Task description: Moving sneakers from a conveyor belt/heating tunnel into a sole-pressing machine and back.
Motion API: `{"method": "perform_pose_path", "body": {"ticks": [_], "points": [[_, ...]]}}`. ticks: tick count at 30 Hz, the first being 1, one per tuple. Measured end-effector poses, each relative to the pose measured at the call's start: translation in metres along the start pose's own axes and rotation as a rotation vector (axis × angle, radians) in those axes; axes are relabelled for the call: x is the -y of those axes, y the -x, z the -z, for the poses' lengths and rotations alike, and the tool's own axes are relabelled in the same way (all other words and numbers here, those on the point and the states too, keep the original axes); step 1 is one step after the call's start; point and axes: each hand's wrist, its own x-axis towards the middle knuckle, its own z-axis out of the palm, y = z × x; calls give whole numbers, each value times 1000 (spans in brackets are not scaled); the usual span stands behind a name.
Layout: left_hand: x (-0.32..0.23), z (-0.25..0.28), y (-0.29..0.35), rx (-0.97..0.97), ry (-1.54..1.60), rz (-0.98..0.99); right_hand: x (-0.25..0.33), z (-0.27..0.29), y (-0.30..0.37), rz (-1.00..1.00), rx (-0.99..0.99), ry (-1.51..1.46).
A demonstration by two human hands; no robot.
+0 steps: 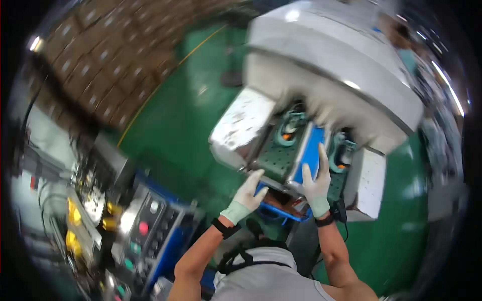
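My left hand (246,197), in a pale glove, is raised near the front left edge of the perforated dark green conveyor (273,158), its fingers apart and nothing visible in it. Likewise gloved, my right hand (317,188) reaches over the near end of a blue strip (312,150) between two lanes, thumb and fingers spread; whether it touches the strip I cannot tell. A teal, shoe-like piece (290,129) with an orange spot lies on the left lane. Another teal piece (341,154) with dark and orange parts sits on the right lane. Both are blurred.
A large white machine hood (326,70) with a pale bristle curtain (321,108) covers the lanes' far end. Blue-edged tray (286,210) under the conveyor front. Control panel with buttons (145,228) and yellow-clamped machine (75,226) at left. Stacked brown cartons (95,60) far left.
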Motion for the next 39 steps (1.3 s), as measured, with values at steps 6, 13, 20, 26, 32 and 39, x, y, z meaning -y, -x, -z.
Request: {"method": "perform_pose_path", "body": {"ticks": [6, 13, 20, 26, 32, 39], "points": [[48, 38, 272, -330, 191, 821, -52, -153, 142, -307, 953, -112], [8, 40, 485, -714, -7, 1353, -121, -312, 206, -374, 1483, 412], [47, -121, 618, -691, 119, 1546, -124, -474, 131, -211, 1434, 621], [88, -38, 487, -579, 191, 1731, -153, -571, 38, -417, 1267, 688], [137, 88, 394, -650, 129, 1638, -191, -622, -34, -512, 1127, 611], [175, 148, 327, -680, 137, 1509, -214, -647, -111, -643, 1069, 601]]}}
